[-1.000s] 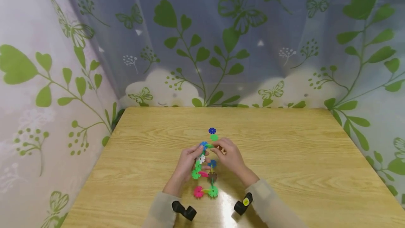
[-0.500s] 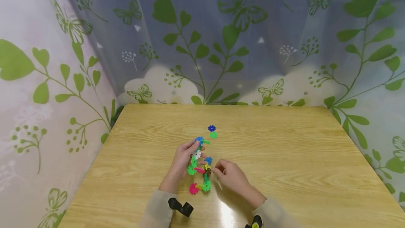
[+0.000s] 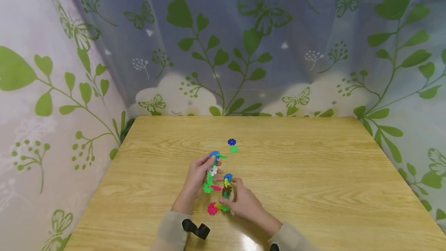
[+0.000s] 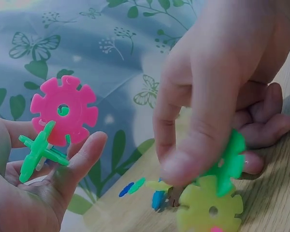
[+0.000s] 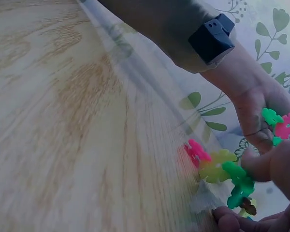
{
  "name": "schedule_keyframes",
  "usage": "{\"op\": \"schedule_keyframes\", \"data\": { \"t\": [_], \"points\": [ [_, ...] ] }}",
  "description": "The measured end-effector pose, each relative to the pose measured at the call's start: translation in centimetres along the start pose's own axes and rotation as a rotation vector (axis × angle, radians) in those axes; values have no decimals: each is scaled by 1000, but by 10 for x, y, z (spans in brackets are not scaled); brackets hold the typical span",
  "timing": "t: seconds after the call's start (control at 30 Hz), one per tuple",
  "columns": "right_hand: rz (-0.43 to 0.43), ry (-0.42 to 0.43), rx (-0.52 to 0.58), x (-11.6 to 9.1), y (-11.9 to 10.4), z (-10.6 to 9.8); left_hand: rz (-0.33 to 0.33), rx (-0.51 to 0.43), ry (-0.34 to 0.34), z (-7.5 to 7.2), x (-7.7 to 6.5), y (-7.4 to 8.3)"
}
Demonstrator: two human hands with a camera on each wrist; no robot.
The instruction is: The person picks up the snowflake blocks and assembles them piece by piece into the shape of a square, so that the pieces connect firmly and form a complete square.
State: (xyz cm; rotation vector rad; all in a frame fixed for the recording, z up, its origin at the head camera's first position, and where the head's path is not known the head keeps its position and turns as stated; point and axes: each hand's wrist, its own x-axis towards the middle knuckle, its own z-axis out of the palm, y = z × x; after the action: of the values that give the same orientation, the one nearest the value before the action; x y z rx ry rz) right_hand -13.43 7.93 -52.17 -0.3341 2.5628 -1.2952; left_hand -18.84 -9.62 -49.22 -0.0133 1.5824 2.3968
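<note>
My left hand [image 3: 194,177] holds a chain of interlocking plastic snowflake discs. It has a blue disc [image 3: 214,153] at the top, a white disc [image 3: 213,171] in the middle and green ones around it. A pink disc [image 4: 82,108] sticks out of its lower end, beside the left fingers. To the right, low over the table, my right hand [image 3: 247,202] has its thumb and fingers around a second chain. Blue disc [image 3: 228,177], brown disc [image 3: 227,190], green disc [image 5: 238,175], yellow disc [image 5: 215,166] and pink disc [image 3: 212,208] make up this one. The fingers partly hide its green discs.
Two loose discs, dark blue [image 3: 231,141] and green [image 3: 234,149], lie on the wooden table [image 3: 296,158] beyond the hands. A patterned curtain [image 3: 223,49] hangs behind the table's far edge. Each wrist carries a black camera [image 5: 211,41].
My right hand has left the top of the left chain, moved down toward me, and closed around the second chain. My left hand has shifted slightly left, still holding its chain.
</note>
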Motion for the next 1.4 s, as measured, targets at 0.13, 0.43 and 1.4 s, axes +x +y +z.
{"op": "schedule_keyframes", "data": {
  "t": [0.13,0.43,1.4],
  "points": [
    [4,7,36,1,2,1,3,13,17,0,-1,0],
    [1,99,200,5,13,-11,15,-14,31,-1,-1,1],
    [93,202,812,1,-4,-48,104,2,188,-1,4,5]
  ]
}}
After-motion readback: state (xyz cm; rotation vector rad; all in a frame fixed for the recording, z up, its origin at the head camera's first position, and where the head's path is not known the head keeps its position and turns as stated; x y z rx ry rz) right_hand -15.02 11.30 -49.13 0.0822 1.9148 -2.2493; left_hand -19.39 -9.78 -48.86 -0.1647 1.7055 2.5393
